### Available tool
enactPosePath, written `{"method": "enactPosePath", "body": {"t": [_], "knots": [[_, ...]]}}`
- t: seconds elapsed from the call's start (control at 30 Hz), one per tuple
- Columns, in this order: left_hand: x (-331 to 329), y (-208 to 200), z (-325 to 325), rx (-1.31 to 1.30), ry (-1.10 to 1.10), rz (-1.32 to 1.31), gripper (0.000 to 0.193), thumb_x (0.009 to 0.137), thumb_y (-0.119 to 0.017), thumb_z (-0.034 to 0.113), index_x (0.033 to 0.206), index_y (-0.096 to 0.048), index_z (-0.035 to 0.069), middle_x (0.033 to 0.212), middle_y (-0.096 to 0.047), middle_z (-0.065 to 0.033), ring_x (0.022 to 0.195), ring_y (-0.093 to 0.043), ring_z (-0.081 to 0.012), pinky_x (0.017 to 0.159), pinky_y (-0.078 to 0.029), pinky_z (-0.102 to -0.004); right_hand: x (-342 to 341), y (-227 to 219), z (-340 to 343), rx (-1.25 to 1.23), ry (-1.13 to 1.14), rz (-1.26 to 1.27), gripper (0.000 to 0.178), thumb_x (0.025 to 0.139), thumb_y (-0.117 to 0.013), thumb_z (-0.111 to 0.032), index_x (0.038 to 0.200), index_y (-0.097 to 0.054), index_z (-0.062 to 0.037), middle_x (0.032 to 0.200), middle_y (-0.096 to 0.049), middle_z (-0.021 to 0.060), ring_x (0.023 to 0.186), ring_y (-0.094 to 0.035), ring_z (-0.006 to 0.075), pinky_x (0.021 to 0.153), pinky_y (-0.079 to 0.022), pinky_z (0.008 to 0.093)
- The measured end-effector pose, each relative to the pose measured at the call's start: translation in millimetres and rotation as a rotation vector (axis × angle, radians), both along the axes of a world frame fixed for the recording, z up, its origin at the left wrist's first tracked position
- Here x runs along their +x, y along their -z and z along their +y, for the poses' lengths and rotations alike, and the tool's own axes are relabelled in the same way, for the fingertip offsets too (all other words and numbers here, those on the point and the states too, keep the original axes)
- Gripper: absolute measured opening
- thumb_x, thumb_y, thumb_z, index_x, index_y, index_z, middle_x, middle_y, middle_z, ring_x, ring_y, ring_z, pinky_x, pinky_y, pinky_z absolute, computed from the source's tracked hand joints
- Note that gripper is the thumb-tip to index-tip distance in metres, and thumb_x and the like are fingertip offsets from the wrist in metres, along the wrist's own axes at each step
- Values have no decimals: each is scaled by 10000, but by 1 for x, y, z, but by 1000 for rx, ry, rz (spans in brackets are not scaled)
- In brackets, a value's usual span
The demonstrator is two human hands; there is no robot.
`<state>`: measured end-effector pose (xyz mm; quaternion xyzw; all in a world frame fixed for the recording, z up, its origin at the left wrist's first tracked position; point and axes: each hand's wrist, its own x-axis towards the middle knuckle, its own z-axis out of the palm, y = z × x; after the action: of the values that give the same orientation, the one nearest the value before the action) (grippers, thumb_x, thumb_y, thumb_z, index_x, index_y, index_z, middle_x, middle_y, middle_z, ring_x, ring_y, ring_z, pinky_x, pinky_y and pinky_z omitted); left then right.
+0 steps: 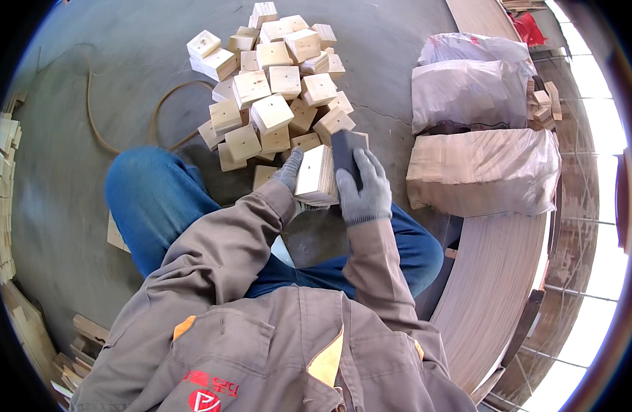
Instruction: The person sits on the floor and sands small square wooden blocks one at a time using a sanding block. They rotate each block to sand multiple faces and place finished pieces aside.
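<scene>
My gloved left hand point(289, 171) grips a pale plywood block point(315, 176) from its left side, holding it up in front of my lap. In my gloved right hand point(366, 190) is a dark grey rectangular sanding block point(346, 156), its fingers wrapped over the right edge. The sanding block stands against or very close to the plywood block's right side; whether they touch I cannot tell. Just beyond both hands lies a heap of similar plywood blocks point(270, 112), many with a small dark mark on the face.
On the right, filled whitish sacks point(470, 93) and a brownish sack point(481, 172) lie beside a long stack of sheets point(491, 275). A brown hose point(91, 103) loops over the concrete floor at left. Stacked wood pieces point(3, 199) line the far left, with offcuts point(82, 343) lower down.
</scene>
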<state>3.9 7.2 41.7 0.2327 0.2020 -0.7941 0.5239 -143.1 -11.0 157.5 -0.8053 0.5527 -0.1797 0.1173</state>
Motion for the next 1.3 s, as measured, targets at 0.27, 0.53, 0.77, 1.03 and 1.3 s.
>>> {"method": "enactPosePath", "body": {"t": [0.27, 0.53, 0.77, 1.03, 1.3], "knots": [[-1, 14, -2, -21, -24, 84, 707, 990, -441, 695, 1395, -579, 133, 1340, -645, -155, 1158, -648, -387, 933, -550, -617, -18, -17, 79, 5, -130, 0, 573, 858, -726, -290, 1363, -609, -45, 1391, -579, 270, 1152, -616, 461, 1009, -463, 516], [-8, -5, -6, -17, -7, 28, 675, 1015, -423, 662, 1389, -577, 122, 1315, -655, -152, 1138, -665, -371, 944, -561, -595, -7, 7, 12, -136, -60, -3, 529, 877, -696, -305, 1349, -623, -76, 1389, -586, 231, 1147, -611, 450, 1010, -469, 514], [-5, -8, -3, -35, 12, 69, 630, 1021, -471, 613, 1392, -568, 113, 1305, -661, -150, 1117, -678, -377, 930, -554, -641, 4, 4, -39, 62, 96, 25, 547, 901, -681, -357, 1378, -620, -96, 1435, -580, 187, 1176, -613, 441, 1066, -453, 495], [2, 2, -2, 21, -22, 38, 675, 1003, -477, 640, 1416, -552, 111, 1354, -636, -168, 1151, -658, -404, 938, -551, -650, -21, 1, 50, 21, -94, -91, 572, 854, -741, -287, 1364, -622, -58, 1400, -580, 251, 1164, -615, 444, 1020, -480, 491], [-6, 3, -8, 11, -46, 91, 689, 1018, -435, 636, 1428, -535, 91, 1356, -631, -178, 1180, -648, -393, 976, -553, -609, -12, -9, 55, -36, -105, -44, 549, 835, -749, -263, 1341, -638, -81, 1387, -590, 240, 1118, -621, 445, 974, -491, 509]]}}
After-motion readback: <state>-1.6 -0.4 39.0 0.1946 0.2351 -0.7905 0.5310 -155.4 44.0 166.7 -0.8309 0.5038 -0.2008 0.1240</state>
